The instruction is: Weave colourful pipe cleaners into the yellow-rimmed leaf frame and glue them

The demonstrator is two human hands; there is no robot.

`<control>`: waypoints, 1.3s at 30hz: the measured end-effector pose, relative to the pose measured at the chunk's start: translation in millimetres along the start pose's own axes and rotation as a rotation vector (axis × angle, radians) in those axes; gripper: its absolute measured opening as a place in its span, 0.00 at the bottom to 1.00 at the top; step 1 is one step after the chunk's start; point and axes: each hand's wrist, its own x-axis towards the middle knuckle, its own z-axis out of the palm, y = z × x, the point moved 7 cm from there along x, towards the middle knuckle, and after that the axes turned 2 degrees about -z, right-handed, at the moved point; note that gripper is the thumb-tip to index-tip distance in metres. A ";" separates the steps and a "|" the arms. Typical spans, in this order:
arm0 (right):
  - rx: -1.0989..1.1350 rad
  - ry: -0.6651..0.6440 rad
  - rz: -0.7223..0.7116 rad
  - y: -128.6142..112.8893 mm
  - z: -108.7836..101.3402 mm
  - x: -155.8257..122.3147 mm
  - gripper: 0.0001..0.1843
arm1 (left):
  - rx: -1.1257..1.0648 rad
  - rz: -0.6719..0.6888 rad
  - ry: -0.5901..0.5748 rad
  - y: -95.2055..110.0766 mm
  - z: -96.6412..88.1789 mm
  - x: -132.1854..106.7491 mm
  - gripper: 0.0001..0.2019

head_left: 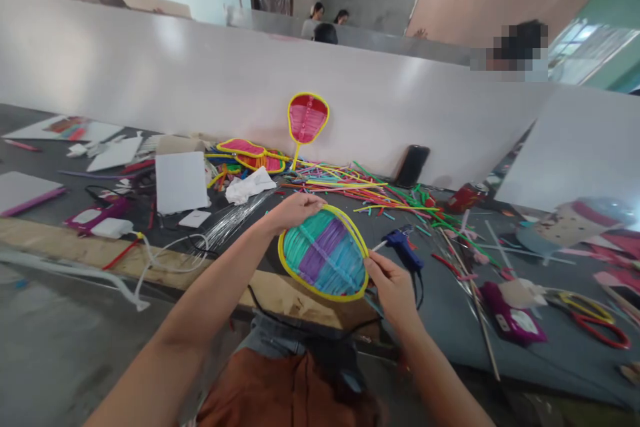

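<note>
Between my hands is a rounded fan (325, 253) with teal, purple and blue stripes, a fuzzy yellow rim and a narrow strip across its middle. My left hand (297, 210) pinches the rim at the upper left. At the right end of the fan, my right hand (393, 280) grips the edge between thumb and fingers. A blue glue gun (404, 250) lies on the table just beyond my right hand. Against the white partition stands a pink and red fan (309, 119) with a yellow rim.
Loose pipe cleaners (345, 183) spread behind the fan. A phone (413, 165) leans on the partition (225, 80). To the right are scissors (600, 323), a purple box (513, 313) and a red can (467, 197). White cables (150, 253) run on the left. Other people sit beyond the partition.
</note>
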 end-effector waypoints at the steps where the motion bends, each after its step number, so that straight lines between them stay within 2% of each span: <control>1: -0.023 -0.004 0.011 1.3 1.2 -1.8 0.24 | 0.029 -0.022 -0.044 -4.2 2.9 1.5 0.05; 6: -0.046 -0.044 0.065 14.0 6.7 -6.7 0.24 | 0.138 -0.090 -0.230 -19.7 7.6 9.4 0.08; 9: -0.050 -0.107 0.080 18.8 8.9 -9.4 0.23 | 0.208 -0.125 -0.295 -31.3 9.7 13.0 0.09; 11: -0.101 -0.218 0.051 13.5 10.3 -9.8 0.23 | 0.261 -0.143 -0.312 -39.4 10.3 14.8 0.09; 15: -0.371 -0.575 -0.019 -5.2 11.6 -4.4 0.23 | 0.361 -0.166 -0.353 -52.5 11.3 15.7 0.10; 16: -0.442 -0.581 -0.031 -9.7 7.5 2.3 0.24 | 0.383 -0.171 -0.370 -55.3 12.1 15.3 0.10; 19: -0.547 -0.454 -0.077 -23.5 0.0 30.8 0.24 | 0.436 -0.195 -0.432 -62.9 17.5 12.3 0.12; 21: -0.549 -0.436 -0.144 -30.7 11.5 46.2 0.23 | 0.463 -0.211 -0.471 -67.2 22.4 9.7 0.14; 23: -0.588 -0.472 -0.241 -35.4 32.1 54.9 0.21 | 0.489 -0.222 -0.502 -70.2 26.8 7.6 0.15; 26: -0.662 -0.537 -0.367 -34.9 61.9 55.3 0.19 | 0.527 -0.223 -0.539 -72.3 31.2 6.0 0.17; 28: -0.700 -0.547 -0.421 -30.1 72.6 50.8 0.17 | 0.550 -0.222 -0.548 -72.9 32.1 6.1 0.17; 35: -0.765 -0.463 -0.556 -18.3 72.9 36.1 0.14 | 0.535 -0.272 -0.541 -73.9 29.6 5.1 0.17; 39: -0.709 -0.430 -0.596 -21.9 69.0 35.3 0.13 | 0.314 -0.399 -0.508 -78.4 21.2 3.4 0.26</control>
